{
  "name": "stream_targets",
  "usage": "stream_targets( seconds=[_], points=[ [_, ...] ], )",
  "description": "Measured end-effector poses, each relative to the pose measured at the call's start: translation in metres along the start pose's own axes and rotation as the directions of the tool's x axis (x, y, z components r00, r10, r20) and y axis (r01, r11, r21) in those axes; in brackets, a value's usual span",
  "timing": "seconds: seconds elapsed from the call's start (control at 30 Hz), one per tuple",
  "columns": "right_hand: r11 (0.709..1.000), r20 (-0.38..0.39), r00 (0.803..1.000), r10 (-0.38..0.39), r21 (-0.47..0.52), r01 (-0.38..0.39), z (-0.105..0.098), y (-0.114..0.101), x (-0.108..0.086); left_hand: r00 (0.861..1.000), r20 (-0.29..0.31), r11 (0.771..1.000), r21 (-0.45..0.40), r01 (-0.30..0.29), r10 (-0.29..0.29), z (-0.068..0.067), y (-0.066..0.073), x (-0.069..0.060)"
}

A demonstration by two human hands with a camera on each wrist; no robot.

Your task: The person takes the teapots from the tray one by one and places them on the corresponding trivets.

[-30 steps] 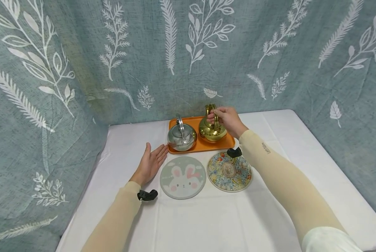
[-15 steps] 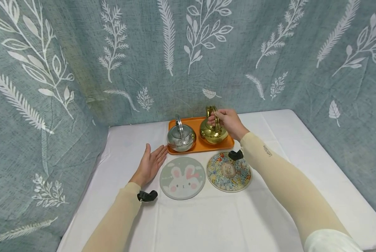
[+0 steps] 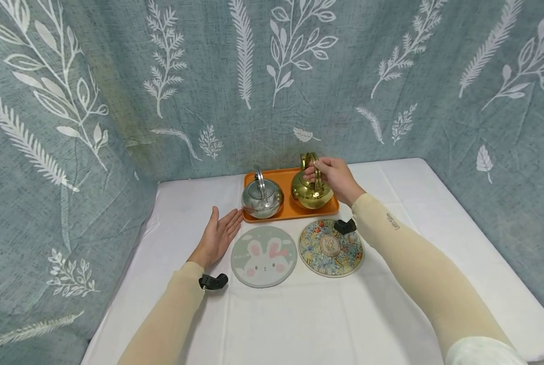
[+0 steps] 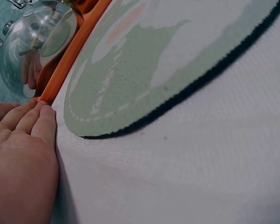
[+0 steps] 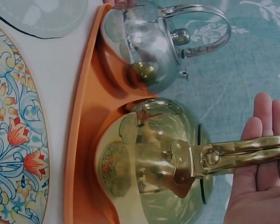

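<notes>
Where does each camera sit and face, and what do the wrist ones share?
Head: on the head, facing forward and down at the gold kettle, silver kettle and orange tray; left hand, right hand and both sleeves show.
Left wrist: on that wrist, facing the rabbit mat and white tabletop; left hand partly shows.
Right wrist: on that wrist, facing the gold kettle; right hand partly shows.
Shared by both wrist views: silver kettle, orange tray.

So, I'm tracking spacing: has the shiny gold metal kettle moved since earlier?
Yes: in the head view, the gold kettle shifted slightly right, away from the round silver metal kettle.
</notes>
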State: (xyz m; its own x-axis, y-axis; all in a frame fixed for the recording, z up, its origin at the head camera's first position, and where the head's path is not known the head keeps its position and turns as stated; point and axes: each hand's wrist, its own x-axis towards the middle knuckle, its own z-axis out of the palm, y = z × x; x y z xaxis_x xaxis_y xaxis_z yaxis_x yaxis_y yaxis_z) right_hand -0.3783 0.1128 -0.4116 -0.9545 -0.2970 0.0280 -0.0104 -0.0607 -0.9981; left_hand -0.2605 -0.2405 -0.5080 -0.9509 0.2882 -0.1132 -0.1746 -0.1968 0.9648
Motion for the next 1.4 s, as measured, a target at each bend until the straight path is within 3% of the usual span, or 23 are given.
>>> stream_targets(
  seconds=[0.8,1.13,1.4],
  points=[
    [1.000,0.014,1.000,-0.028,0.000,0.028,0.002,-0.021,-0.025,1.000,-0.017,1.000,-0.014,-0.006,0.006,0.001,-0.003,-0.001],
    [0.999,0.030,0.998,-0.046,0.001,0.046,-0.003,-0.020,-0.038,1.000,-0.023,0.999,-0.047,0.006,-0.007,-0.005,-0.010,0.004],
    [0.998,0.037,0.998,-0.056,-0.018,0.057,-0.006,-0.023,-0.044,1.000,-0.021,0.999,-0.034,-0.002,0.001,-0.002,-0.006,0.002]
  ],
)
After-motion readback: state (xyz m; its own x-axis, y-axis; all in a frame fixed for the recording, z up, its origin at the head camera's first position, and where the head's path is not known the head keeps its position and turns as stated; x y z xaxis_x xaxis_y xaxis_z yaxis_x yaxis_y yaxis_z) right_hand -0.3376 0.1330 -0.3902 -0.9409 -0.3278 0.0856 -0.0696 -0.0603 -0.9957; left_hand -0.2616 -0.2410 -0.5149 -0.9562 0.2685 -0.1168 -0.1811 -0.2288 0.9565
